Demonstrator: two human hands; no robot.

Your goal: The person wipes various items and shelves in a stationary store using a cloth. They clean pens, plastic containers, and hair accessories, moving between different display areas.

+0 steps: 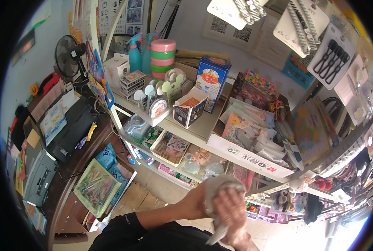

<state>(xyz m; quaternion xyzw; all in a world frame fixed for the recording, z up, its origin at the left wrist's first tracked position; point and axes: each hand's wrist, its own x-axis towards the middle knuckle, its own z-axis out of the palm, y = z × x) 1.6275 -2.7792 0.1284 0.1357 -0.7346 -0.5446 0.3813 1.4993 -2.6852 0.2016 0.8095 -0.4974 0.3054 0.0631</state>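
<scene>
Both my hands meet at the lower middle, in front of the shelves, around a pale grey cloth (222, 185). My left hand (194, 200) comes from a black sleeve, and the cloth wraps over its fingers. My right hand (232, 207) presses on the cloth from the other side, its fingers bent over it and slightly blurred. One end of the cloth hangs below my hands. What lies inside the bundled cloth, if anything, is hidden. Beyond my hands, the upper shelf bears a blue box (212, 82) and an opened small carton (190, 108).
Teal spray bottles (135, 56) and stacked pink and green tubs (163, 58) stand at the shelf's back. A white-fronted box (249, 153) holds packets. Hair accessories on cards (329, 59) hang upper right. At left are a printer (42, 177), a fan (68, 55) and a green tray (97, 188).
</scene>
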